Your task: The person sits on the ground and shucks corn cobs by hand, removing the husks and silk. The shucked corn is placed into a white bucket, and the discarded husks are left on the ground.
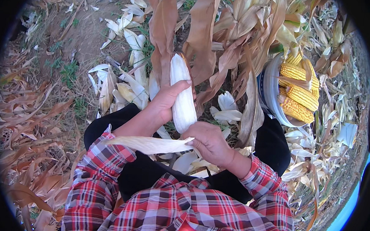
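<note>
My left hand (168,102) is wrapped round an ear of corn in its pale husk (183,98), the thumb lying across its upper part. Brown outer husk shows along the ear's right edge, and no kernels are visible. At the ear's lower end my right hand (210,143) is closed, a long loose strip of husk (153,145) pinched between thumb and finger and pointing left. To the right stands a round bucket (269,88), tilted in view, holding several husked yellow corn ears (302,97).
Dry corn stalks with brown leaves (202,31) rise in front of my hands and partly overlap the bucket. Shed pale husks (136,84) lie on soil and grass. Brown leaves (28,163) cover the ground at left. My bent legs frame the work.
</note>
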The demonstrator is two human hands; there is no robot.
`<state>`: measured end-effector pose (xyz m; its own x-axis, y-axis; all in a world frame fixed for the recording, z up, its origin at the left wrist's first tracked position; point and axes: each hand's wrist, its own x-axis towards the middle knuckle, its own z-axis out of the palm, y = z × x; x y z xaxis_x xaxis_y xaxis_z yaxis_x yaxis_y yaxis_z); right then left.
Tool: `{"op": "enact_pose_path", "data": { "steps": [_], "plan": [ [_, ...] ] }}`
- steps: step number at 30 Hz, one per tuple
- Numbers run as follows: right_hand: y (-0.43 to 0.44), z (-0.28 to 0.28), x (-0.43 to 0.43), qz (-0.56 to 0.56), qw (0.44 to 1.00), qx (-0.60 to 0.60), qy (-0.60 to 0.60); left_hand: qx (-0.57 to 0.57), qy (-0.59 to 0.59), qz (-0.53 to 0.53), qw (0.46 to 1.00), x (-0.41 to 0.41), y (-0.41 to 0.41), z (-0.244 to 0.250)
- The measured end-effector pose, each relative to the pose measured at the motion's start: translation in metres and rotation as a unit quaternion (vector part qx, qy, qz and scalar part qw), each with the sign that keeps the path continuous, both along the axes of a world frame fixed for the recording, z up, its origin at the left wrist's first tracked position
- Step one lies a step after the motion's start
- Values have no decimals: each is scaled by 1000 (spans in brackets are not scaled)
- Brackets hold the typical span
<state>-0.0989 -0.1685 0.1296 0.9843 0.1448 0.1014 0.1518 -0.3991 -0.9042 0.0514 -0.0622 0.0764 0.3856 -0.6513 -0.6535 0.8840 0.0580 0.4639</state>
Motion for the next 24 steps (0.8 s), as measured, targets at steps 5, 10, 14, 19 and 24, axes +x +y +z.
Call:
{"op": "enact_pose_path", "data": {
  "steps": [5,10,14,19,24],
  "plan": [
    [-9,9,-6,-40,952,255,161,-23,88,-46,995,-3,3,7],
    [-11,16,-12,-11,914,353,199,-19,82,-82,993,-5,3,16],
    [-10,16,-11,36,932,321,168,-50,60,-98,992,-4,6,7],
    [4,18,-11,-15,991,130,10,-63,7,-78,995,-1,8,11],
    [-1,19,-4,43,990,-70,-117,45,39,-38,998,1,10,4]
  ]
}}
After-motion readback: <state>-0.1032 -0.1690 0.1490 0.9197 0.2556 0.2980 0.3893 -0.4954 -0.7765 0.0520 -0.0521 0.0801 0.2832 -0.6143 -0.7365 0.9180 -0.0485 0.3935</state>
